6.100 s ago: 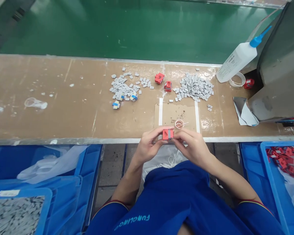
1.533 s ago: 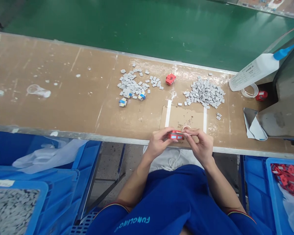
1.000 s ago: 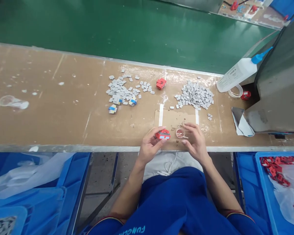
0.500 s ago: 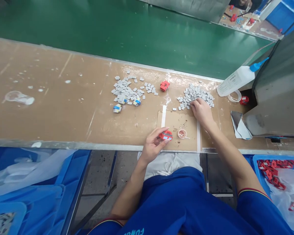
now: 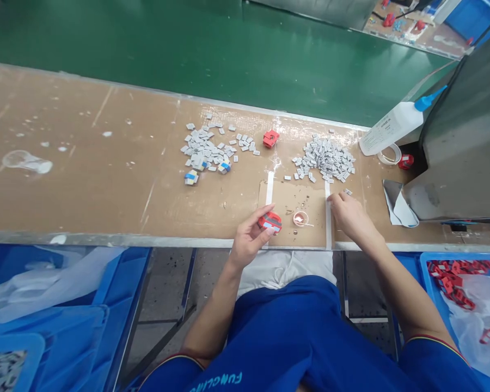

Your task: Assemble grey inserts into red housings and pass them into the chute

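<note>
Workbench [image 5: 106,207], cardboard-faced. Clock directions below taken from the small cup.

Squeeze bottle [image 5: 392,128], about 2 o'clock: looks tilted; cannot tell whether from the lens or a true lean. If knocked by a forearm, it could topple and leak.

Left hand [image 5: 247,239], 9 o'clock, holds the red toy vehicle [image 5: 270,221] between thumb and fingers, near the front edge. Judged risk: a loosened pinch would let the vehicle roll toward 7 o'clock and off the bench.

Right hand [image 5: 351,218], 3 o'clock, fingers curled and tips drawn narrow beside the white tape strip [image 5: 328,231]. Cannot tell whether a tile is between them; if so, a piece that small could slip or turn wrong side up unnoticed.

Cup [image 5: 296,220], between the hands: wrist or knuckle contact could tip it, smearing its contents. Thin stick [image 5: 309,224] pokes over the rim toward 4 o'clock; a sleeve or finger catching it would lever the cup over.

Grey tiles [image 5: 326,155], heaped at 1 o'clock: a careless sweep could scatter them. One stray tile [image 5: 348,191] lies just beyond the right hand, easily pushed aside.
</note>
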Demonstrator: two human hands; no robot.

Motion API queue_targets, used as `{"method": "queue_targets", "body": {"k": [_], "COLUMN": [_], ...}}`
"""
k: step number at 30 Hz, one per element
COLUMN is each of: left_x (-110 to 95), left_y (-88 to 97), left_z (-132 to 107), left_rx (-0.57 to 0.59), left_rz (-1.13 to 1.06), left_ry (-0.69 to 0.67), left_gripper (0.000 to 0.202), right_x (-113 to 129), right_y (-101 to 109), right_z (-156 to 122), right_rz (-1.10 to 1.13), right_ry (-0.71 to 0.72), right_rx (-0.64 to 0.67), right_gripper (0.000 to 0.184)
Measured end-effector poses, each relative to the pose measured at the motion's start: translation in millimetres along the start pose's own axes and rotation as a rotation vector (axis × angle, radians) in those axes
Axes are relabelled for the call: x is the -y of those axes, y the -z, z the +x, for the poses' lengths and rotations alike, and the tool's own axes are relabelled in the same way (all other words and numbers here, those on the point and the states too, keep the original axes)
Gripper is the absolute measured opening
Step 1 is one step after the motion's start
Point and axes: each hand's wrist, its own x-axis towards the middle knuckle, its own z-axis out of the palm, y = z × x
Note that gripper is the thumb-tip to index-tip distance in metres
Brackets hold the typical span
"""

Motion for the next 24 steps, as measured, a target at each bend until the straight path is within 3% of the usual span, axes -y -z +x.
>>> {"method": "queue_targets", "body": {"k": [5, 10, 13, 16, 20, 24], "left_x": [-9.8, -23.1, -26.1, -27.2, -29.3, -30.9], "left_y": [-7.9, -18.0, -24.8, -32.0, -38.2, -38.9], "left_z": [-3.4, -9.5, -11.1, -11.5, -12.8, -14.8], "left_rx": [-0.006, 0.033, 0.036, 0.048, 0.055, 0.074], "left_rz": [-0.069, -0.084, -0.071, -0.030, 0.023, 0.035], "left_ry": [0.062, 0.086, 0.062, 0.034, -0.011, -0.001], "left_gripper": [0.051, 0.045, 0.045, 0.045, 0.044, 0.044], "right_x": [8.8, 7.9, 31.1, 71.6, 107.7, 108.8], "right_y": [-15.6, -13.5, 4.8, 22.7, 26.2, 18.8], "right_z": [2.3, -8.7, -28.3, -46.9, -53.7, -52.2], "right_rz": [0.180, 0.422, 0.693, 0.925, 0.958, 0.938], "right_ry": [-0.103, -0.058, 0.040, 0.137, 0.224, 0.251], "right_rx": [-0.135, -0.316, -0.378, -0.441, -0.501, -0.527], "right_gripper": [0.015, 0.018, 0.013, 0.005, 0.006, 0.013]}}
